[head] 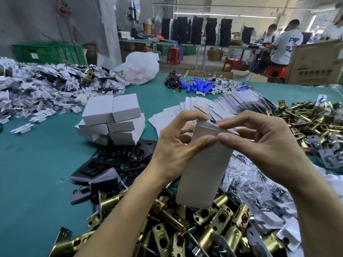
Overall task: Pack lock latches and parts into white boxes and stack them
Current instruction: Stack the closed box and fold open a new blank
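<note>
I hold a tall white box [202, 169] upright over the table. My left hand [176, 149] grips its upper left side and my right hand [263, 143] grips the upper right, thumbs pressing the front face and fingertips at the top flap. Brass lock latches [185, 225] lie heaped beneath the box. A stack of closed white boxes [111, 119] stands to the left on the green table [37, 173]. Black plates [118, 164] lie between that stack and my left arm. Flat unfolded white boxes [222, 106] fan out behind my hands.
More brass latches [311, 119] pile up at the right. Bagged small parts [246, 182] lie under my right arm, with a big heap [46, 86] at far left. Blue batteries [198, 86] and a white plastic bag [141, 67] sit at the back. People work at far benches.
</note>
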`<control>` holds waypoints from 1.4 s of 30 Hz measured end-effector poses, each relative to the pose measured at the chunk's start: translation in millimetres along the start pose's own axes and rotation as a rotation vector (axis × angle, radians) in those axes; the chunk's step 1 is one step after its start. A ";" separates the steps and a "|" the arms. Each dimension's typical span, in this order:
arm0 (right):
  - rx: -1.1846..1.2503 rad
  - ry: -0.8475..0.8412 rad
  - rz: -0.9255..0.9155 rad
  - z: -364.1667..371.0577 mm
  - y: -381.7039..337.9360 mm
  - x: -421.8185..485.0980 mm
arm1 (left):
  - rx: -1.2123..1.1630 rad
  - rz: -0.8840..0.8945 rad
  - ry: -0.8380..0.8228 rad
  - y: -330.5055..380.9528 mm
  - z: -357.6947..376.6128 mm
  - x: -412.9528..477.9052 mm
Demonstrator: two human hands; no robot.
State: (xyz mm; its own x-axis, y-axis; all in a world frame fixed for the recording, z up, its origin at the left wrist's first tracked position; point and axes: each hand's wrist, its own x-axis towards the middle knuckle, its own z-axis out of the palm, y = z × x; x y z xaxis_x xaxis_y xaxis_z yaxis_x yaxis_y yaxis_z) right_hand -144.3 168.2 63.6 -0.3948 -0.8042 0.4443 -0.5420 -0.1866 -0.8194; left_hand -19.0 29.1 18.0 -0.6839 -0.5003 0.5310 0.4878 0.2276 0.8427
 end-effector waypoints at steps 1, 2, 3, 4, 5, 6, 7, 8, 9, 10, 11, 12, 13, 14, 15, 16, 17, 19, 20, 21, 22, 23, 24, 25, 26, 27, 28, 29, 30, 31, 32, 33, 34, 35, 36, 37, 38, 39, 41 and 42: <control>-0.001 0.001 -0.001 0.3 0.7 0.4 | 0.008 0.001 0.005 -0.4 -0.1 0.0; 0.001 0.005 -0.003 0.8 0.9 0.6 | 0.020 0.003 0.013 -1.0 -0.5 0.1; 0.008 0.011 -0.002 1.6 1.2 0.9 | 0.033 0.007 0.021 -1.6 -0.8 0.4; 0.015 0.015 0.002 1.9 1.5 0.8 | 0.042 0.008 0.030 -2.1 -1.0 0.5; 0.017 0.010 0.008 2.1 1.8 0.7 | 0.044 0.009 0.039 -2.1 -1.1 0.7; 0.019 -0.005 0.021 2.0 2.2 0.7 | 0.035 0.009 0.051 -1.7 -1.1 0.6; 0.035 -0.030 0.046 2.1 2.3 0.3 | 0.018 0.009 0.063 -1.2 -0.9 0.5; 0.070 -0.058 0.081 2.3 2.6 0.2 | 0.005 0.008 0.078 -0.4 -1.3 0.2; 0.111 -0.080 0.115 2.5 2.8 0.0 | 0.002 0.010 0.091 0.5 -1.7 0.2; 0.141 -0.087 0.133 2.7 2.9 -0.1 | 0.009 0.012 0.101 1.4 -1.9 0.2; 0.152 -0.080 0.132 2.8 2.8 -0.2 | 0.023 0.010 0.107 1.9 -1.5 0.5; 0.153 -0.066 0.119 3.1 2.1 -0.1 | 0.039 0.003 0.107 2.9 -1.0 0.7; 0.159 -0.054 0.099 4.4 1.3 0.2 | 0.051 -0.006 0.099 4.1 -0.7 1.1; 0.172 -0.049 0.079 6.2 0.6 0.5 | 0.065 -0.010 0.083 5.6 -0.4 1.4; 0.186 -0.055 0.062 8.7 0.2 0.6 | 0.092 0.002 0.067 6.9 -0.2 1.5; 0.193 -0.065 0.045 11.6 0.0 0.7 | 0.132 0.027 0.059 7.9 -0.4 1.4; 0.192 -0.075 0.030 14.6 -0.1 0.8 | 0.173 0.059 0.062 8.6 -0.9 1.4; 0.204 -0.095 0.000 18.7 -0.7 1.6 | 0.247 0.125 0.098 9.3 -2.3 0.9; 0.215 -0.105 -0.015 18.5 -1.4 2.0 | 0.286 0.162 0.119 9.5 -2.9 0.9; 0.225 -0.112 -0.026 16.8 -2.1 2.1 | 0.328 0.198 0.129 9.7 -2.8 1.4; 0.228 -0.106 -0.029 14.4 -2.9 1.9 | 0.367 0.230 0.130 10.0 -2.2 1.7; 0.214 -0.080 -0.027 11.9 -3.3 1.5 | 0.392 0.249 0.126 10.3 -1.2 2.1; 0.177 -0.037 -0.029 9.9 -3.6 1.2 | 0.385 0.249 0.121 10.9 0.1 2.4; 0.129 0.010 -0.039 9.3 -4.0 1.4 | 0.370 0.229 0.119 11.5 1.1 2.8; 0.086 0.051 -0.054 9.6 -4.2 1.5 | 0.381 0.202 0.133 12.0 1.6 2.8; 0.055 0.086 -0.077 10.7 -4.1 1.6 | 0.417 0.175 0.169 13.0 1.9 3.1; 0.037 0.120 -0.105 11.6 -3.8 1.6 | 0.450 0.147 0.229 14.5 1.7 3.5; 0.032 0.154 -0.135 12.5 -3.4 1.8 | 0.445 0.116 0.313 16.8 1.3 4.3; 0.033 0.189 -0.168 12.8 -2.6 2.1 | 0.402 0.075 0.407 19.6 -0.2 5.9; 0.031 0.222 -0.204 13.1 -1.6 2.5 | 0.336 0.004 0.488 23.1 -2.1 8.7; 0.020 0.246 -0.243 13.8 -0.2 2.8 | 0.274 -0.113 0.523 26.2 -5.4 11.5; 0.000 0.250 -0.285 14.6 1.6 2.9 | 0.223 -0.263 0.488 28.3 -9.2 13.0; -0.034 0.232 -0.327 16.0 3.6 3.1 | 0.147 -0.419 0.390 30.3 -11.8 13.3; -0.085 0.197 -0.358 18.4 5.3 3.6 | 0.031 -0.553 0.266 32.6 -12.5 12.8; -0.149 0.152 -0.373 21.5 6.6 4.1 | -0.094 -0.653 0.154 34.0 -12.7 11.4; -0.202 0.099 -0.367 24.7 8.0 4.0 | -0.195 -0.705 0.080 35.6 -12.5 9.4; -0.221 0.036 -0.337 28.0 9.3 3.5 | -0.264 -0.721 0.056 36.1 -13.1 8.4; -0.209 -0.032 -0.286 31.2 10.5 2.5 | -0.307 -0.720 0.075 34.6 -13.8 8.5; -0.100 -0.150 -0.135 37.9 10.2 -0.6 | -0.317 -0.698 0.175 27.9 -15.9 10.4; -0.011 -0.162 -0.062 41.4 9.2 -1.4 | -0.283 -0.683 0.212 23.8 -17.1 11.3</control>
State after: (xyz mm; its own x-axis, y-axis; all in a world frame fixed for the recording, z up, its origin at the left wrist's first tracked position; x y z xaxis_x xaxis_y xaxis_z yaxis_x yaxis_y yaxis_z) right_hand -118.0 144.2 40.5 -0.2361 -0.8717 0.4294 -0.5702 -0.2336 -0.7876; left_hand -5.9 14.7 42.6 -0.7785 -0.6090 -0.1521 0.1341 -0.3981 0.9075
